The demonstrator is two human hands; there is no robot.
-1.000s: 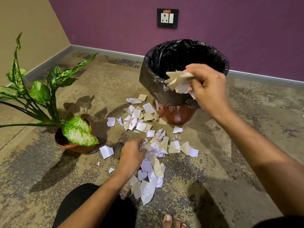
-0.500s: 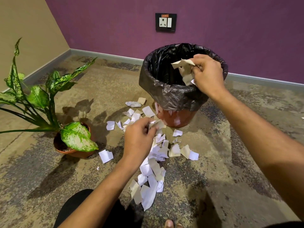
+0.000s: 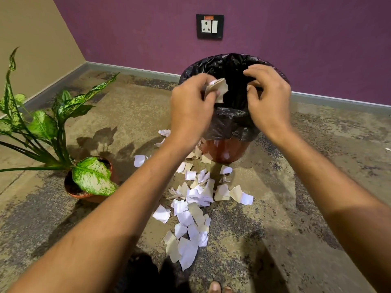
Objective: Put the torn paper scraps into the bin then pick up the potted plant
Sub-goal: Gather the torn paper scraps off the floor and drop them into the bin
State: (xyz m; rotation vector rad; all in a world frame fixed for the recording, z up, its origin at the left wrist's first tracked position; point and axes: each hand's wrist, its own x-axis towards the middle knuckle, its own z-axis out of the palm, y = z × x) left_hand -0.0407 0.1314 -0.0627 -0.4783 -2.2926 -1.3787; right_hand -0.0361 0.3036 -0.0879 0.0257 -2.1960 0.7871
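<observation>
Head view looks down on both hands raised over the mouth of the bin, which stands at twelve o'clock, lined with a black plastic bag over a reddish-brown body. At about eleven o'clock of the bin's opening, the left hand pinches a small wad of scraps, beige and white, between thumb and fingers. At one o'clock of the opening, the right hand hangs with fingers curled and loose, nothing visible in its grasp. Torn paper scraps lie strewn on the mottled floor from the bin's foot down toward six o'clock. At nine o'clock, well apart from the bin, the potted plant with speckled green leaves stands upright in its terracotta pot. On the purple wall at twelve o'clock sits a socket plate.
</observation>
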